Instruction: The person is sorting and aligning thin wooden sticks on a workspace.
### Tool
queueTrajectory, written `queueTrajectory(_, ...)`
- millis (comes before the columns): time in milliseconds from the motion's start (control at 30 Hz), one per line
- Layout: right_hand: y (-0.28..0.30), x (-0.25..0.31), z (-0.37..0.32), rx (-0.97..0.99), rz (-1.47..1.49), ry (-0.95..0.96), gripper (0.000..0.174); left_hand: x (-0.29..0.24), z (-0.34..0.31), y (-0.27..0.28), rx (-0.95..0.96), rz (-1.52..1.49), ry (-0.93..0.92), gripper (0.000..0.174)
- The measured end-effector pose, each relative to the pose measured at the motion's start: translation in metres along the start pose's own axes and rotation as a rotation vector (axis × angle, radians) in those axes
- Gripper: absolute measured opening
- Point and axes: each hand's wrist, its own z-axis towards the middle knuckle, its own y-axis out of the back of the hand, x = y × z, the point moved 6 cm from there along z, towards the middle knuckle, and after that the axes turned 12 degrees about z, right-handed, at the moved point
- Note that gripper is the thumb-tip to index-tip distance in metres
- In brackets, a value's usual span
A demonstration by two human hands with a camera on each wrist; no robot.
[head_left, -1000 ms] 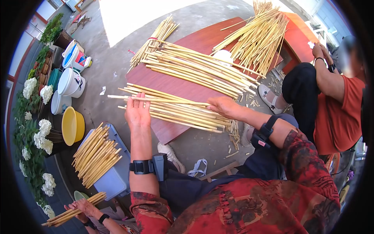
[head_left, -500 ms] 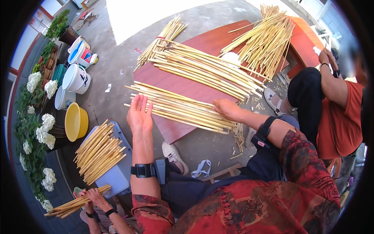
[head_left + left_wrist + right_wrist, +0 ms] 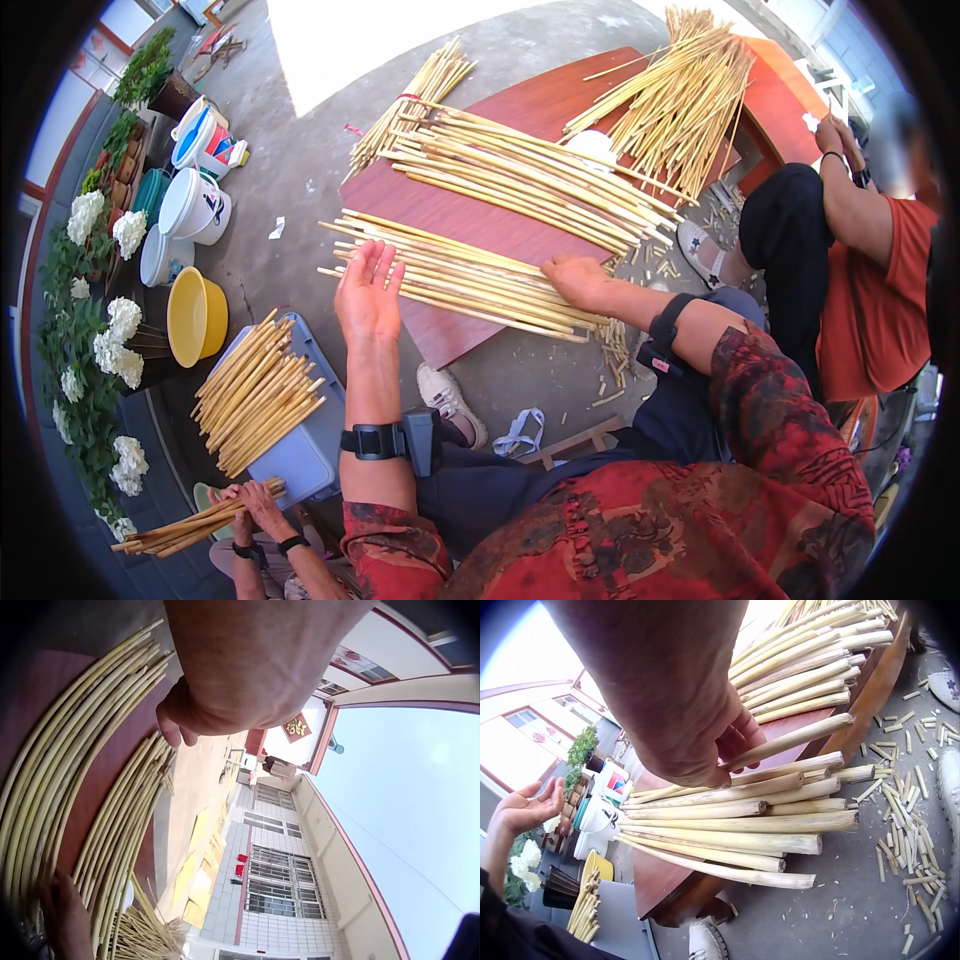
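My left hand (image 3: 372, 295) is palm up with its fingers loosely spread, holding nothing, beside the left ends of a row of pale, peeled-looking plant stalks (image 3: 480, 292). These lie side by side along the near part of a reddish-brown wooden table (image 3: 440, 335). At the row's right end my right hand (image 3: 580, 283) pinches one stalk (image 3: 795, 741) between thumb and fingers; its cut end sticks out in the right wrist view, raised a little over the others. A second, larger row of stalks (image 3: 520, 175) lies farther across the table.
A big heap of thin stalks (image 3: 690, 100) and a tied bundle (image 3: 420, 95) lie at the back. Cut pieces (image 3: 900, 825) litter the floor at right. A seated person (image 3: 870, 280) is at right; another person's hands (image 3: 265, 510) hold stalks near a grey-blue bin (image 3: 310, 450). Buckets (image 3: 195, 205) stand left.
A second ago one stalk lay across my left fingers; now that hand is bare, slightly lower and turned upward. My right hand stays at the row's right end. The view has shifted slightly.
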Motion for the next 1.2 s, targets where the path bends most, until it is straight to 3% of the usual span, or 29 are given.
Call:
queueTrajectory(467, 0.011, -0.010, 0.008, -0.041, 0.003, 0.026, 0.018, 0.001, -0.011, -0.017, 0.054, 0.103, -0.034, 0.025)
queueTrajectory(567, 0.029, -0.033, 0.016, -0.193, -0.002, -0.021, 0.017, 0.003, -0.015, -0.022, 0.074, 0.129, -0.008, 0.027)
queueTrajectory(633, 0.037, -0.051, 0.018, -0.179, 0.010, -0.152, 0.018, 0.008, -0.016, -0.024, 0.089, 0.142, 0.002, 0.026)
queueTrajectory(733, 0.040, -0.069, 0.019, -0.228, -0.041, -0.164, 0.019, 0.018, -0.015, -0.026, 0.125, 0.168, 0.026, 0.025)
queueTrajectory(933, 0.029, -0.066, 0.023, -0.146, -0.072, -0.195, 0.020, 0.024, -0.017, -0.038, 0.187, 0.186, 0.050, 0.025)
queueTrajectory(1200, 0.025, -0.062, 0.027, -0.188, -0.116, -0.229, 0.018, 0.030, -0.020, -0.043, 0.231, 0.232, 0.081, 0.026)
